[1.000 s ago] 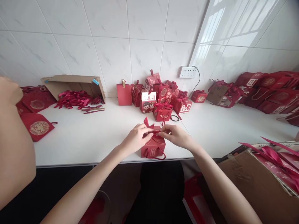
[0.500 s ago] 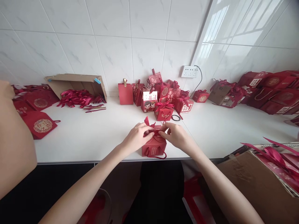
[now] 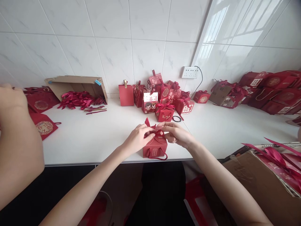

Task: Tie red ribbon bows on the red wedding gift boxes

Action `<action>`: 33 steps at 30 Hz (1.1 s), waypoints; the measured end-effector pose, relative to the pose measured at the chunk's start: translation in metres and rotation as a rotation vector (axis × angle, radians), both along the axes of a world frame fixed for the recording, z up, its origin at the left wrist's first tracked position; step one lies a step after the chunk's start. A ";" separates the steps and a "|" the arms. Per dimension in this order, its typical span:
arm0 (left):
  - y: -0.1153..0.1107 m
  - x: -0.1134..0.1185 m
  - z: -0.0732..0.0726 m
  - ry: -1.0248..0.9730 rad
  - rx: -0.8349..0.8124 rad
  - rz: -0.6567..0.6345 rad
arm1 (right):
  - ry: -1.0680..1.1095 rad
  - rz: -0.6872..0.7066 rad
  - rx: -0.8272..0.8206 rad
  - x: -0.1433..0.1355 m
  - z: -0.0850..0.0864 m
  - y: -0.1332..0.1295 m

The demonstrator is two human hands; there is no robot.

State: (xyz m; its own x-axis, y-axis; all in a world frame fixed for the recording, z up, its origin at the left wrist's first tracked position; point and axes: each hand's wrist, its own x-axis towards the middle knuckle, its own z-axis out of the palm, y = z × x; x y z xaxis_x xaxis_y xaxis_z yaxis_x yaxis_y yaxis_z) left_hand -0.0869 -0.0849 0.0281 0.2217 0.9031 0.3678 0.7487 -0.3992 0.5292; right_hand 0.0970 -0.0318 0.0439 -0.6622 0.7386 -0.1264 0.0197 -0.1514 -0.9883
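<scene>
A small red gift box (image 3: 148,148) with twisted rope handles stands upright near the front edge of the white table. Thumb and fingers of my left hand (image 3: 137,138) pinch a red ribbon (image 3: 147,122) at the box's top. Across from it, my right hand (image 3: 177,133) has its index finger stretched over the bow, the other fingers curled, and a fingertip showing at the ribbon loop. The ribbon's knot is partly hidden under my fingers. One ribbon tail points up at the left.
Behind stand several red gift boxes (image 3: 164,113) and a black ring (image 3: 176,119). An open cardboard box (image 3: 78,80) of ribbons lies back left. A co-worker's arm (image 3: 18,147) reaches in at left. Red boxes (image 3: 272,94) pile up at right; a carton (image 3: 249,175) stands front right.
My right hand has shifted its grip, its index finger now extended across the bow. My left hand stays in its pinch. At left the co-worker's arm has moved further into view.
</scene>
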 end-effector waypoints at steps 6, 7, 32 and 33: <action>-0.001 0.000 0.000 -0.018 -0.014 -0.030 | -0.189 -0.067 0.377 0.008 0.000 -0.001; -0.001 0.000 -0.001 -0.028 -0.021 -0.029 | -0.227 -0.079 0.430 0.009 0.000 -0.002; 0.001 -0.001 -0.004 -0.107 -0.069 -0.033 | -0.501 -0.359 0.919 -0.001 -0.005 -0.018; 0.001 -0.001 -0.004 -0.107 -0.065 -0.031 | -0.532 -0.386 0.953 -0.005 -0.007 -0.019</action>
State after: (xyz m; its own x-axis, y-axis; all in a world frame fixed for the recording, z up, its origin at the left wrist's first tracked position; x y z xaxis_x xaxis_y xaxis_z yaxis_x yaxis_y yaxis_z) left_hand -0.0882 -0.0838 0.0241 0.2127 0.9190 0.3321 0.6740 -0.3840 0.6311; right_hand 0.0923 -0.0512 0.0373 -0.4024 0.8255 0.3957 0.5819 0.5644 -0.5856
